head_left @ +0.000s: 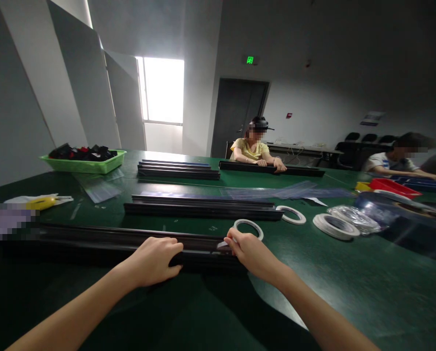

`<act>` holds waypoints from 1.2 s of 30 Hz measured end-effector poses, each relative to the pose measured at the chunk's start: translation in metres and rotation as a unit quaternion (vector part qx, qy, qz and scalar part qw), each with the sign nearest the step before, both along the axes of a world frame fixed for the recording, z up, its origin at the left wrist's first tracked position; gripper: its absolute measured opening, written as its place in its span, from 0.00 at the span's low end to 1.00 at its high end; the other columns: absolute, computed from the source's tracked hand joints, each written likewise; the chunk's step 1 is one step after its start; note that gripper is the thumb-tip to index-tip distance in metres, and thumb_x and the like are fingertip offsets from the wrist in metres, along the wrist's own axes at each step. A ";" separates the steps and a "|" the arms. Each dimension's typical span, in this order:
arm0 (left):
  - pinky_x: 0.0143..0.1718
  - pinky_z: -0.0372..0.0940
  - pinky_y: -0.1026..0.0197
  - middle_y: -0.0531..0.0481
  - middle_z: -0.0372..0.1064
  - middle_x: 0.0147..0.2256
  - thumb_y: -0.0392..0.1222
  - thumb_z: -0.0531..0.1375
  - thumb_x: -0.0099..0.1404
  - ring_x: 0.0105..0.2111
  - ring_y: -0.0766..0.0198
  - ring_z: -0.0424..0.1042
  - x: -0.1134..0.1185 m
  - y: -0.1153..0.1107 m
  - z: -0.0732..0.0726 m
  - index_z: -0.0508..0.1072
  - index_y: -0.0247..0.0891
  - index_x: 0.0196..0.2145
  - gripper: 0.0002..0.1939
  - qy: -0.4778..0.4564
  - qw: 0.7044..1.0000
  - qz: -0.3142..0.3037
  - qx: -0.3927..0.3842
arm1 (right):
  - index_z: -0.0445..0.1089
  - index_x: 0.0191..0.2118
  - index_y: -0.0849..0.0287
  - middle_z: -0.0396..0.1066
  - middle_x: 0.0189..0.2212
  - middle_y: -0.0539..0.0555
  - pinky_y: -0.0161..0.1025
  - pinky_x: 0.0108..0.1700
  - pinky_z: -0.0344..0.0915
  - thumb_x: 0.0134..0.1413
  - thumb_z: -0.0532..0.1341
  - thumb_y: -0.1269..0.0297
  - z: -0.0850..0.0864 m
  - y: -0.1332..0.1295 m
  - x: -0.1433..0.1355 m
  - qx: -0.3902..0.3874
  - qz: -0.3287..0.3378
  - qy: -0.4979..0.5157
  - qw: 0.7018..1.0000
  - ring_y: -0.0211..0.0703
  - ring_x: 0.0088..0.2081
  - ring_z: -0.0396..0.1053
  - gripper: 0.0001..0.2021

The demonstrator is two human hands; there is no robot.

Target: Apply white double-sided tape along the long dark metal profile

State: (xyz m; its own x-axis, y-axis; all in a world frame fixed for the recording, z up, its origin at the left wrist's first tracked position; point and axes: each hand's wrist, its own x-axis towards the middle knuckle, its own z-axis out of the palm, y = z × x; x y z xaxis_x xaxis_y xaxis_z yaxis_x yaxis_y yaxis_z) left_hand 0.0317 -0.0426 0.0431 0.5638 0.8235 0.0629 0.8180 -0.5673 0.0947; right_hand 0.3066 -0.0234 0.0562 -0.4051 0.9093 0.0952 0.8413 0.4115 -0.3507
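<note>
A long black channel-shaped profile [104, 246] lies across the green table [331, 292] in front of me. My left hand [157, 261] is closed over it near its middle, fingers over the far edge and thumb on the near side. At the profile's right end, my right hand [247, 251] pinches a short strip of white tape [222, 244] between thumb and fingers. Just behind that hand lies a white tape roll [254, 225], partly hidden by it. Whether the strip joins the roll I cannot tell.
Behind lie another black profile [203, 210], more stacked profiles [177, 170], a tape roll [294, 215] and stacked rolls [336, 227]. Clear plastic strips [276, 191], yellow-handled pliers [44, 202] and a green basket [104, 165] of dark pieces are around. Two people [252, 148] work across the table.
</note>
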 end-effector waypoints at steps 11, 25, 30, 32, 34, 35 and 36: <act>0.35 0.62 0.60 0.50 0.73 0.36 0.48 0.55 0.61 0.35 0.60 0.71 -0.006 0.001 0.000 0.71 0.41 0.35 0.10 -0.010 1.000 0.013 -0.009 | 0.63 0.36 0.57 0.70 0.29 0.53 0.35 0.31 0.54 0.65 0.46 0.56 -0.001 0.000 0.000 -0.004 0.015 0.013 1.000 0.41 0.29 0.66 0.14; 0.38 0.64 0.60 0.49 0.72 0.41 0.45 0.54 0.68 0.41 0.58 0.72 0.007 0.003 -0.008 0.67 0.41 0.42 0.08 -0.008 0.997 -0.069 0.037 | 0.63 0.37 0.57 0.71 0.31 0.54 0.35 0.32 0.56 0.65 0.47 0.57 -0.002 -0.001 -0.002 -0.001 0.028 0.008 1.000 0.41 0.31 0.68 0.13; 0.39 0.64 0.60 0.49 0.72 0.42 0.45 0.54 0.68 0.41 0.58 0.72 0.007 0.002 -0.006 0.67 0.42 0.42 0.08 -0.008 0.997 -0.069 0.036 | 0.64 0.34 0.58 0.70 0.29 0.54 0.34 0.31 0.55 0.65 0.47 0.58 -0.002 -0.001 -0.001 0.009 0.026 0.002 1.000 0.40 0.30 0.67 0.14; 0.39 0.63 0.59 0.49 0.72 0.42 0.45 0.54 0.68 0.42 0.57 0.71 0.006 0.001 -0.005 0.67 0.42 0.42 0.08 -0.010 0.997 -0.067 0.031 | 0.64 0.34 0.57 0.70 0.29 0.53 0.34 0.30 0.55 0.65 0.47 0.57 -0.001 0.000 0.000 0.008 0.025 -0.006 1.000 0.39 0.29 0.67 0.15; 0.39 0.63 0.59 0.50 0.72 0.42 0.46 0.54 0.68 0.41 0.58 0.72 0.003 0.001 -0.004 0.67 0.42 0.42 0.08 -0.010 0.998 -0.060 0.024 | 0.64 0.34 0.57 0.70 0.29 0.53 0.34 0.30 0.54 0.66 0.46 0.56 -0.001 0.000 0.000 0.005 0.023 -0.008 1.000 0.39 0.29 0.66 0.15; 0.39 0.63 0.59 0.50 0.72 0.41 0.46 0.54 0.68 0.41 0.58 0.72 0.002 0.001 -0.004 0.67 0.42 0.41 0.08 -0.009 0.998 -0.055 0.021 | 0.64 0.35 0.57 0.69 0.29 0.53 0.34 0.29 0.54 0.66 0.46 0.56 -0.001 0.000 0.001 0.005 0.021 -0.005 1.000 0.38 0.28 0.66 0.15; 0.39 0.63 0.59 0.50 0.72 0.41 0.46 0.54 0.67 0.41 0.58 0.72 0.000 0.001 -0.004 0.67 0.43 0.41 0.08 -0.007 0.999 -0.049 0.018 | 0.64 0.35 0.57 0.69 0.29 0.53 0.34 0.29 0.54 0.66 0.45 0.55 0.000 0.000 0.001 0.005 0.019 -0.001 1.000 0.38 0.28 0.65 0.16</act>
